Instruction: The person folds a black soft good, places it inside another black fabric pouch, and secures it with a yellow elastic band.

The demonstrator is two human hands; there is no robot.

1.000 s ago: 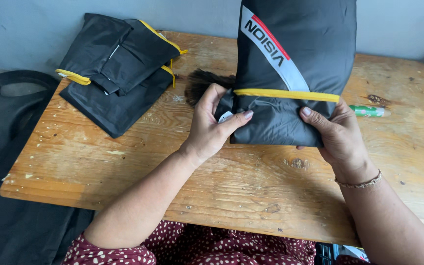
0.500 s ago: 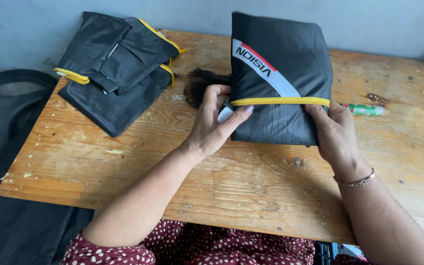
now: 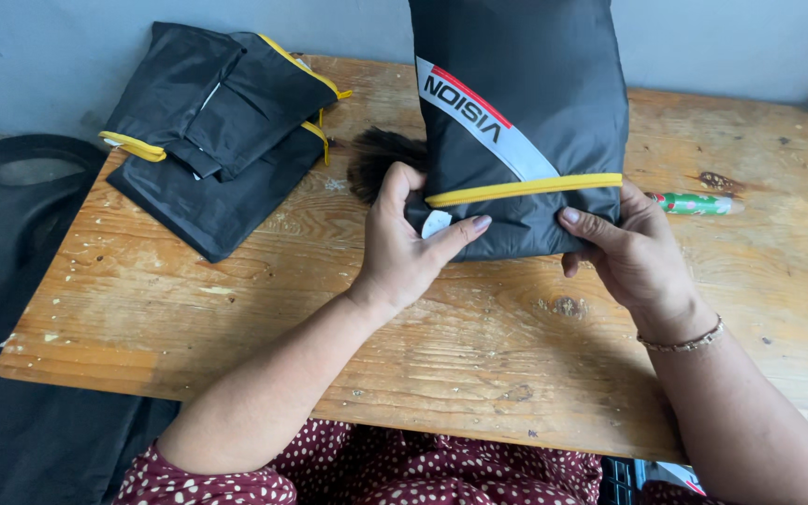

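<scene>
Above the wooden table (image 3: 236,309), folded black pouch (image 3: 526,103) stands upright, long axis vertical; left hand (image 3: 404,248) and right hand (image 3: 633,252) pinch its lower corners, equally near.

Black folded garment (image 3: 526,112), yellow trim, white-red stripe; brown wooden table (image 3: 479,346); green-white marker (image 3: 696,203).

Folded black garment (image 3: 526,103), yellow piping, white-and-red stripe; held upright over wooden table (image 3: 236,309), lower edge pinched at both corners. Fabric probably nylon; hard to tell.
</scene>
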